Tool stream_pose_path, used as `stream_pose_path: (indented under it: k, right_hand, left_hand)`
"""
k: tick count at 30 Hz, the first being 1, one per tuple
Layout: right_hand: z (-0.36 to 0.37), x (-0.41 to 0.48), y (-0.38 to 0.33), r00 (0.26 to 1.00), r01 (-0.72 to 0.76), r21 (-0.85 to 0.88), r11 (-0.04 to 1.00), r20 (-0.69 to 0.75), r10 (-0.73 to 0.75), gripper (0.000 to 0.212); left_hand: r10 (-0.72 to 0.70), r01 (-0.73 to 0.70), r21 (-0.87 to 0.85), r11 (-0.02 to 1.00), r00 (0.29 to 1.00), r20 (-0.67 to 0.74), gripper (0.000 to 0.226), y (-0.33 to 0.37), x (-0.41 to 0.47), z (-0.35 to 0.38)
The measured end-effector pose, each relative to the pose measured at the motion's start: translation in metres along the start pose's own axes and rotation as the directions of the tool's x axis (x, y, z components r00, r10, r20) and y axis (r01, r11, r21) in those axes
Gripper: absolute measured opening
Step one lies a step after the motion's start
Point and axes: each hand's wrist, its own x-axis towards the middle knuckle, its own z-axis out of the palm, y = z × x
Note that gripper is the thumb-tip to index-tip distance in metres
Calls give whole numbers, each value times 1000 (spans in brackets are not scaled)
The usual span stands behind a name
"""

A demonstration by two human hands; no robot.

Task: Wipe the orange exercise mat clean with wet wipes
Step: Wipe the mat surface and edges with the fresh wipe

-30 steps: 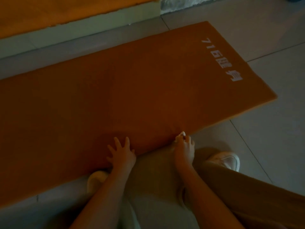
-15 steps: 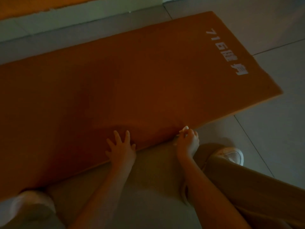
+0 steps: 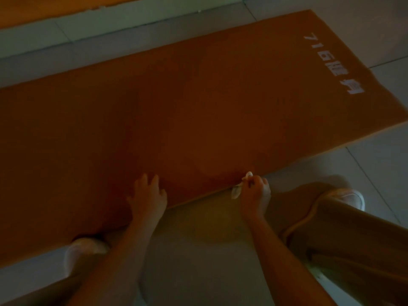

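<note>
The orange exercise mat [image 3: 198,96] lies flat on the tiled floor and fills most of the view, with white lettering near its right end. My left hand [image 3: 148,195] rests flat on the mat's near edge with fingers spread. My right hand [image 3: 255,194] grips a crumpled white wet wipe [image 3: 239,186] and presses it against the mat's near edge, to the right of the left hand. Most of the wipe is hidden inside the fist.
My two white shoes stand on the grey tiles, one [image 3: 81,252] at the lower left by the mat's edge, one [image 3: 351,196] at the right. My trouser legs fill the bottom of the view. A pale skirting strip [image 3: 88,27] runs beyond the mat.
The view has shifted so the mat sits further right. My left foot has moved along the mat's near edge. Both hands stay at the near edge, the right still on the wipe.
</note>
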Motion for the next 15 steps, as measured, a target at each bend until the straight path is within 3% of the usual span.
stream_pose_path:
  k: [3,7,10,13,15]
  right_hand:
    - [7,-6,-10,991,-117,60,991,-57,120,34]
    - [30,-42,-33,992,-86,80,993,-89,93,36]
    - [58,-93,-50,994,-102,86,991,54,97,36]
    - [74,-124,-63,983,-82,47,996,165,74,21]
    - [73,-127,-68,972,-133,65,989,205,117,27]
  left_hand:
    - [-128,135,-51,990,984,123,55,-45,3,-6]
    - [-59,64,-22,998,981,185,63,-60,2,-1]
    - [-47,50,-10,999,980,191,63,-58,4,-2]
    - [-45,48,-7,999,977,206,63,-58,5,-4]
    - [-49,53,-11,999,973,225,63,-56,6,-5]
